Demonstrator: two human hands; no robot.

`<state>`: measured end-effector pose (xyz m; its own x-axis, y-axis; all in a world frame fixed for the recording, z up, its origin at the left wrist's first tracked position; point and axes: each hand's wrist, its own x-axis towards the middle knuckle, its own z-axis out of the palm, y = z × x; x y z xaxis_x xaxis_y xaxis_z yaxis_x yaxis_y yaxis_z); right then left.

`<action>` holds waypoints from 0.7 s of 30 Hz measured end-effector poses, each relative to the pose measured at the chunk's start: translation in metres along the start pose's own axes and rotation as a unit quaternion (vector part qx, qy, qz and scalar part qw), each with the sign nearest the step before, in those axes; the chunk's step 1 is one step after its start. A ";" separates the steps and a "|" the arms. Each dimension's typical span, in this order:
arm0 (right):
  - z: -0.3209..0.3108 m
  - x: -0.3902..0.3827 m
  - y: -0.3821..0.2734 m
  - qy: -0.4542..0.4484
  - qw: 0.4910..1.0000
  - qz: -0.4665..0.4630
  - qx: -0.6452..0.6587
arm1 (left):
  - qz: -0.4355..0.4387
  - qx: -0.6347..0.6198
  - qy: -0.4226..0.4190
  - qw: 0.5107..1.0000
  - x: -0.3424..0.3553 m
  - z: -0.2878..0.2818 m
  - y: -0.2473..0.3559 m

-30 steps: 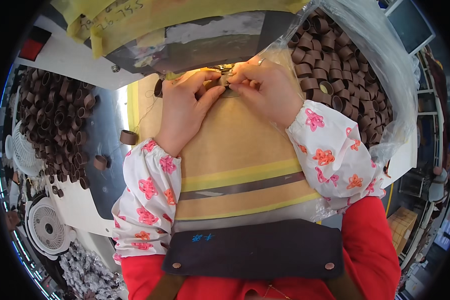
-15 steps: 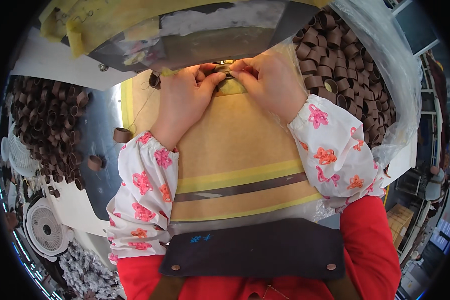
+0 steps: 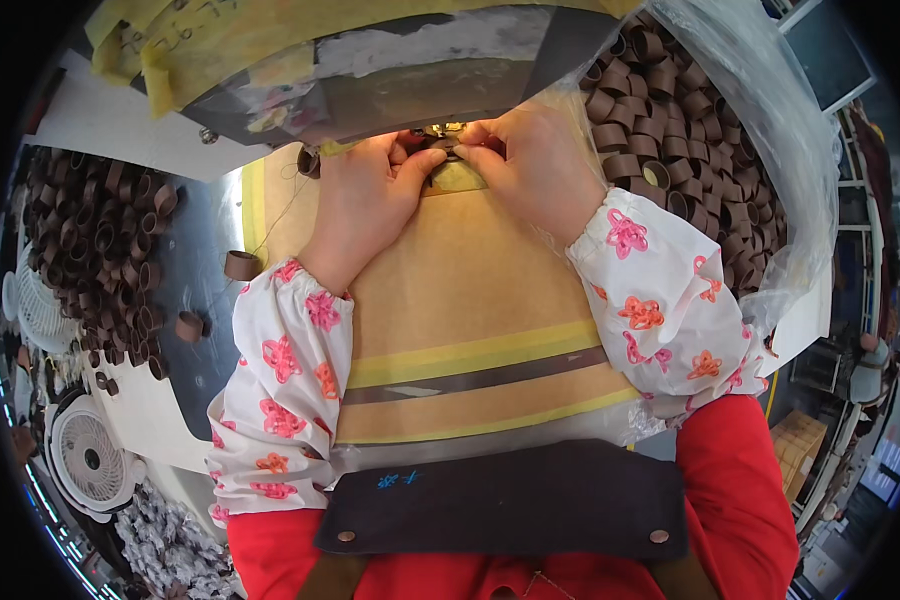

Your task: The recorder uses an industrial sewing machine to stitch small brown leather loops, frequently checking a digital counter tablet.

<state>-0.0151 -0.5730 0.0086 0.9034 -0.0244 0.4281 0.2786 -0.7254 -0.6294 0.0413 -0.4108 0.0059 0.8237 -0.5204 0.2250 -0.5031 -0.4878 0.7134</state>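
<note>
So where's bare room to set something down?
The tan sheet between the floral sleeves, beyond the dark strip; also grey plate right of the left ring pile, beyond a loose ring. Crowded: that pile, the right ring pile, and around the held brown piece.

Close work at the machine point(image 3: 410, 95)
Left hand point(image 3: 370, 190) and right hand point(image 3: 535, 160) pinch a brown piece point(image 3: 447, 145) (mostly hidden) between heaps of rings point(image 3: 100, 245).

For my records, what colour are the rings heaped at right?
The rings are brown; head view.
</note>
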 end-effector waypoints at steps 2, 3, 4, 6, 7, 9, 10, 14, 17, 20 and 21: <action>-0.001 -0.002 -0.002 -0.001 1.000 0.010 0.003 | -0.001 -0.009 -0.002 1.000 0.001 0.002 0.001; 0.001 0.000 -0.001 -0.006 1.000 0.006 0.006 | -0.017 -0.019 -0.004 1.000 0.001 0.001 0.001; 0.005 0.001 0.000 -0.009 1.000 0.003 0.010 | -0.033 -0.026 -0.007 0.999 0.000 -0.002 0.001; 0.007 0.001 0.003 0.008 1.000 -0.017 0.011 | -0.040 -0.022 -0.012 0.999 -0.001 -0.003 0.002; 0.005 0.001 0.005 0.027 0.999 -0.034 0.005 | -0.030 -0.013 -0.012 0.999 0.001 -0.002 0.004; 0.003 0.000 0.004 0.029 0.999 -0.040 -0.009 | -0.015 -0.004 -0.007 1.000 0.001 0.000 0.003; 0.001 0.001 0.003 0.013 0.999 -0.029 -0.014 | -0.011 -0.002 -0.002 1.000 0.001 0.000 0.002; 0.004 0.002 0.001 -0.054 0.998 0.018 -0.008 | -0.044 -0.034 -0.014 0.998 -0.001 -0.003 0.001; 0.000 -0.001 0.003 -0.011 1.000 -0.002 -0.027 | 0.004 -0.028 0.006 1.000 0.001 0.005 -0.001; 0.002 -0.003 0.009 0.001 1.000 -0.022 0.015 | 0.000 0.014 0.005 1.000 0.001 0.005 0.000; 0.003 -0.004 0.010 0.003 0.999 -0.029 0.034 | 0.009 0.020 0.004 1.000 0.001 0.006 0.000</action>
<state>-0.0146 -0.5779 -0.0012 0.8833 0.0127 0.4687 0.3522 -0.6779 -0.6453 0.0412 -0.4153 0.0022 0.8165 -0.5237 0.2431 -0.5280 -0.5067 0.6815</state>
